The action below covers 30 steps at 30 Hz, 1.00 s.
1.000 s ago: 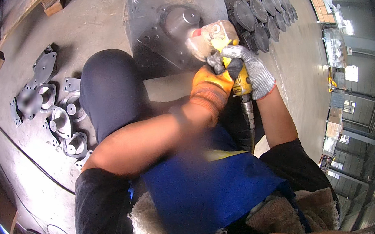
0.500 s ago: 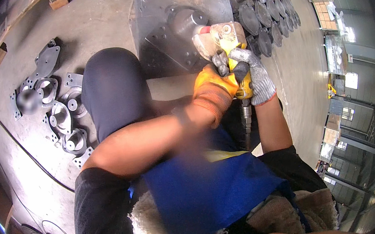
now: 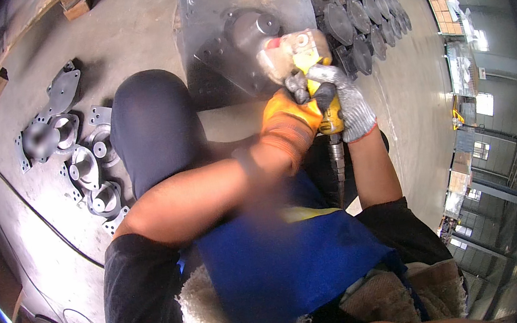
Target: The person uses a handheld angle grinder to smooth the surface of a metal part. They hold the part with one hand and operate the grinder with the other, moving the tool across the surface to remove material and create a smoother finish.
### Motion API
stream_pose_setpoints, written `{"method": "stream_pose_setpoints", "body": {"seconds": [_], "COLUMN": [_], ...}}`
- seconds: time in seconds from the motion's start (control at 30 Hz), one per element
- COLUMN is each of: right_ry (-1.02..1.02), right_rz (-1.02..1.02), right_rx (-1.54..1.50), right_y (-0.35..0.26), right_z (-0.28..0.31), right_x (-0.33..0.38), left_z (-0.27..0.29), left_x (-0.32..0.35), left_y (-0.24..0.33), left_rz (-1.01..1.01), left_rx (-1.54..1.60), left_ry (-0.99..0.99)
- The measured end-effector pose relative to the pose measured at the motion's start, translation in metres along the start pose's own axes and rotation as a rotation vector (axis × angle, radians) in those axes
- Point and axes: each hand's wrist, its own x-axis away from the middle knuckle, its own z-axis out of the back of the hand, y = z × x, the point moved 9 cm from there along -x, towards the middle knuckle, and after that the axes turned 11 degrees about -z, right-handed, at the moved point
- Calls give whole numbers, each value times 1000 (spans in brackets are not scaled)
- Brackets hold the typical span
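Yellow grinder (image 3: 305,65) clasped by both hands' grip, touching metal casting (image 3: 237,41).

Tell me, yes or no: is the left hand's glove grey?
No, the left hand wears an orange glove; the right hand on the yellow tool wears grey.

Dull grey cast-metal housing (image 3: 236,35); yellow plastic grinder (image 3: 316,77); knit cloth gloves; rough concrete floor (image 3: 126,29).
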Motion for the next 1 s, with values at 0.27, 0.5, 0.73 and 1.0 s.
{"method": "stream_pose_setpoints", "body": {"seconds": [0.27,0.5,0.73,1.0], "right_ry": [-81,-33,-50,-21], "right_rz": [-81,-127,57,223], "right_rx": [-125,-62,-71,-295], "right_y": [2,11,-17,-46], "right_z": [-15,-6,-19,-4], "right_x": [-2,-5,17,33], "left_z": [0,-11,-8,16], "left_x": [3,1,-7,-25], "left_y": [-9,-14,-12,30], "left_rz": [54,-1,67,-41], "left_rx": [13,131,199,25], "left_ry": [65,36,69,-183]}}
